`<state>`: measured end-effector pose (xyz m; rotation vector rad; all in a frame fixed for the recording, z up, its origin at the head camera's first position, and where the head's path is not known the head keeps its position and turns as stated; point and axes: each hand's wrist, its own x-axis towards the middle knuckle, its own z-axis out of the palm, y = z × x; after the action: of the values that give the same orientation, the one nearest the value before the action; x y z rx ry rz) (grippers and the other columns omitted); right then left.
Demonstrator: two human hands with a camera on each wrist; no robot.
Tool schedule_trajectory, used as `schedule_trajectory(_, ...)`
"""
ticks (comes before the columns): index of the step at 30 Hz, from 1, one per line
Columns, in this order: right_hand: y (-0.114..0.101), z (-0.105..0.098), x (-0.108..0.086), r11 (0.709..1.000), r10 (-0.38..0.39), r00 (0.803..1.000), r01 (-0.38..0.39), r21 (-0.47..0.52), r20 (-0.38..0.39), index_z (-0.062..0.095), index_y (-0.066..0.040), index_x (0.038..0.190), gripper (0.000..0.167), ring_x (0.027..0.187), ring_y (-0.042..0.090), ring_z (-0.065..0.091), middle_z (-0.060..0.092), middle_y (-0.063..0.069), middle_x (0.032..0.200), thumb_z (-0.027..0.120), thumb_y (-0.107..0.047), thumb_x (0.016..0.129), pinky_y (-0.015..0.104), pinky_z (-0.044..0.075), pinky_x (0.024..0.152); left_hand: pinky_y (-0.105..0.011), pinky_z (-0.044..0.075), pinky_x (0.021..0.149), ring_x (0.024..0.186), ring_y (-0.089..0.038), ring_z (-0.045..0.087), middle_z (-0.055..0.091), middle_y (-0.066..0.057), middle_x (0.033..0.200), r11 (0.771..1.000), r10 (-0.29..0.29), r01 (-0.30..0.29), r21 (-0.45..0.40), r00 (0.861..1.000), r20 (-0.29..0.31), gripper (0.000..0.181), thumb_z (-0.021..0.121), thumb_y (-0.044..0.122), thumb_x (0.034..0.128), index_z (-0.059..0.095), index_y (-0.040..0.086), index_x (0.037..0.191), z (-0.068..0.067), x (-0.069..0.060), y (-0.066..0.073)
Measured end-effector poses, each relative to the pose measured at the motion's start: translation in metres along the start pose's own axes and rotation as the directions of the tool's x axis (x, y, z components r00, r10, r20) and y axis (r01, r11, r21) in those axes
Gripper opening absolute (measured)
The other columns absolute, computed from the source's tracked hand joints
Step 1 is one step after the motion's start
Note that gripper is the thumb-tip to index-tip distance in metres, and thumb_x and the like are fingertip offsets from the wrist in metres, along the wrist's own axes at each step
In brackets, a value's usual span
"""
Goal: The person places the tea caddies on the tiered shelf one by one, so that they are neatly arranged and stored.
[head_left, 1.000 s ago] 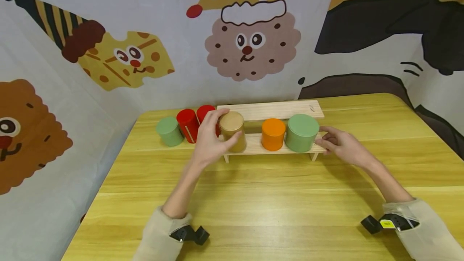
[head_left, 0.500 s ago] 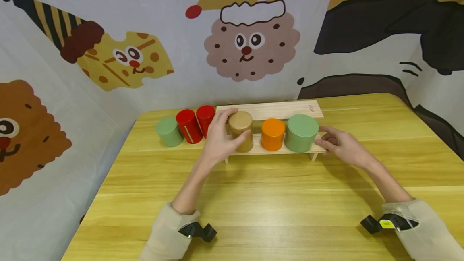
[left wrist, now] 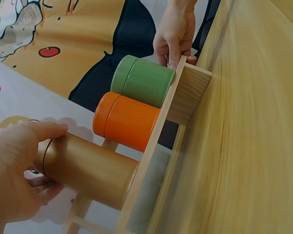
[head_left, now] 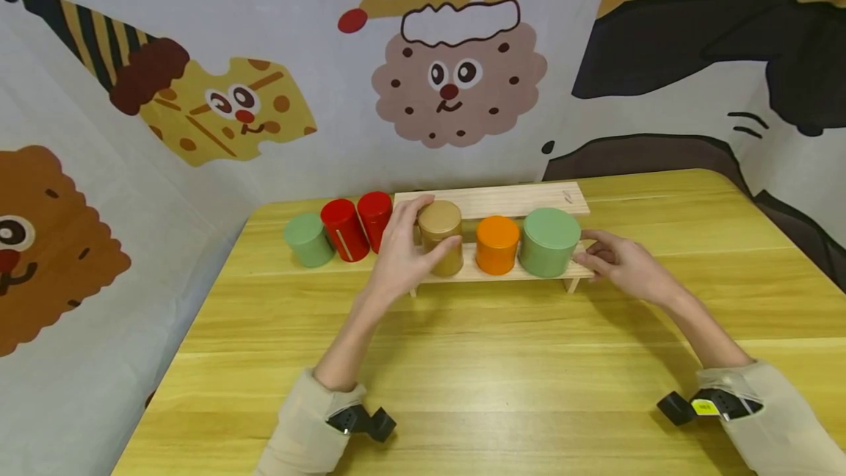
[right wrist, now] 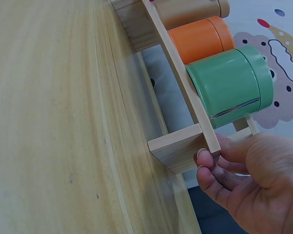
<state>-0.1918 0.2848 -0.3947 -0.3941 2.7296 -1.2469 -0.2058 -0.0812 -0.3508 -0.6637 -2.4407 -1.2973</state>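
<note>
Gold canister (left wrist: 90,168) stands long axis upright on the wooden rack (head_left: 492,201), just left of the orange canister (head_left: 497,247); the nearer left hand (head_left: 400,255) grips its upper part, the right hand (head_left: 624,263) pinches the rack's end.

Black wristbands (head_left: 350,419) cross beige sleeves (head_left: 305,428), the right bearing a yellow label (head_left: 705,408).

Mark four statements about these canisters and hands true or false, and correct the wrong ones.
1. The left hand grips the gold canister. True.
2. The orange canister stands between the gold canister and the large green canister. True.
3. The right hand grips the large green canister. False: the right hand pinches the end of the wooden rack.
4. The smaller green canister stands on the wooden rack. False: it stands on the table, left of two red canisters.
</note>
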Motion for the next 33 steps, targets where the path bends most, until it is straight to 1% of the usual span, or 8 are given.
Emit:
schedule_trajectory(4, 0.0, 0.0, 0.0, 1.0, 0.001, 1.0, -0.001, 0.0, 0.003, 0.035, 0.008, 0.15, 0.062, 0.085, 0.025, 0.069, 0.064, 0.023, 0.115, 0.058, -0.027, 0.105, 0.036, 0.058, 0.068, -0.047, 0.044, 0.103, 0.119, -0.025, 0.051, 0.052, -0.012, 0.135, 1.0, 0.009, -0.009, -0.005, 1.0, 0.003, 0.074, 0.082, 0.031, 0.0856, 0.047, 0.004, 0.145, -0.004, 0.0, 0.001)
schedule_trajectory(10, -0.001, 0.0, -0.001, 1.0, -0.005, 1.0, 0.005, -0.008, 0.0, 0.036, 0.008, 0.149, 0.061, 0.083, 0.024, 0.069, 0.065, 0.022, 0.113, 0.057, -0.027, 0.105, 0.036, 0.057, 0.067, -0.046, 0.045, 0.102, 0.118, -0.025, 0.05, 0.053, -0.016, 0.133, 0.997, 0.067, -0.068, -0.03, 0.997, -0.047, 0.069, 0.082, 0.029, 0.0859, 0.049, 0.004, 0.142, -0.013, -0.001, 0.0)
schedule_trajectory(13, 0.0, 0.0, -0.001, 1.0, -0.01, 1.0, 0.01, -0.015, -0.001, 0.037, 0.008, 0.149, 0.06, 0.082, 0.022, 0.068, 0.065, 0.022, 0.112, 0.057, -0.027, 0.105, 0.036, 0.057, 0.066, -0.042, 0.043, 0.102, 0.117, -0.026, 0.05, 0.053, -0.016, 0.131, 0.994, 0.096, -0.099, -0.034, 0.992, -0.078, 0.066, 0.082, 0.026, 0.0862, 0.051, 0.004, 0.141, -0.016, -0.002, -0.001)
schedule_trajectory(17, 0.0, -0.001, -0.001, 1.0, -0.01, 1.0, 0.009, -0.014, -0.002, 0.037, 0.008, 0.149, 0.06, 0.081, 0.021, 0.067, 0.065, 0.021, 0.112, 0.057, -0.027, 0.105, 0.036, 0.057, 0.065, -0.046, 0.044, 0.101, 0.115, -0.028, 0.051, 0.054, -0.016, 0.128, 0.988, 0.149, -0.154, -0.032, 0.982, -0.12, 0.063, 0.082, 0.023, 0.0861, 0.053, 0.002, 0.138, -0.022, -0.002, -0.004)
schedule_trajectory(19, 0.0, -0.001, -0.001, 1.0, -0.008, 1.0, 0.008, -0.012, -0.002, 0.037, 0.008, 0.149, 0.06, 0.081, 0.021, 0.067, 0.065, 0.021, 0.112, 0.057, -0.027, 0.105, 0.035, 0.057, 0.065, -0.047, 0.044, 0.1, 0.114, -0.027, 0.051, 0.055, -0.016, 0.127, 0.986, 0.161, -0.166, -0.029, 0.977, -0.136, 0.061, 0.082, 0.022, 0.0862, 0.054, 0.002, 0.137, -0.025, -0.002, -0.005)
schedule_trajectory(26, -0.001, -0.001, -0.001, 1.0, -0.008, 1.0, 0.008, -0.016, -0.003, 0.037, 0.008, 0.149, 0.06, 0.081, 0.021, 0.067, 0.065, 0.021, 0.111, 0.058, -0.027, 0.105, 0.035, 0.057, 0.065, -0.04, 0.044, 0.098, 0.11, -0.028, 0.054, 0.057, -0.017, 0.122, 0.988, 0.153, -0.156, -0.002, 0.971, -0.184, 0.055, 0.08, 0.019, 0.088, 0.056, 0.002, 0.134, -0.039, -0.005, -0.012)
schedule_trajectory(29, -0.001, -0.001, -0.001, 1.0, -0.007, 1.0, 0.007, -0.014, -0.001, 0.036, 0.008, 0.149, 0.061, 0.082, 0.021, 0.068, 0.065, 0.022, 0.112, 0.058, -0.028, 0.105, 0.035, 0.057, 0.065, -0.041, 0.045, 0.096, 0.108, -0.032, 0.055, 0.057, -0.017, 0.121, 0.988, 0.153, -0.155, 0.007, 0.967, -0.201, 0.051, 0.078, 0.017, 0.0889, 0.057, 0.001, 0.132, -0.046, -0.007, -0.017)
schedule_trajectory(33, -0.001, -0.001, -0.001, 1.0, -0.006, 1.0, 0.006, -0.01, 0.001, 0.036, 0.008, 0.15, 0.061, 0.083, 0.022, 0.068, 0.064, 0.022, 0.113, 0.057, -0.028, 0.105, 0.036, 0.057, 0.066, -0.043, 0.046, 0.095, 0.106, -0.032, 0.055, 0.058, -0.018, 0.12, 0.989, 0.149, -0.147, 0.028, 0.965, -0.215, 0.048, 0.077, 0.016, 0.0898, 0.058, 0.0, 0.131, -0.054, -0.01, -0.023)
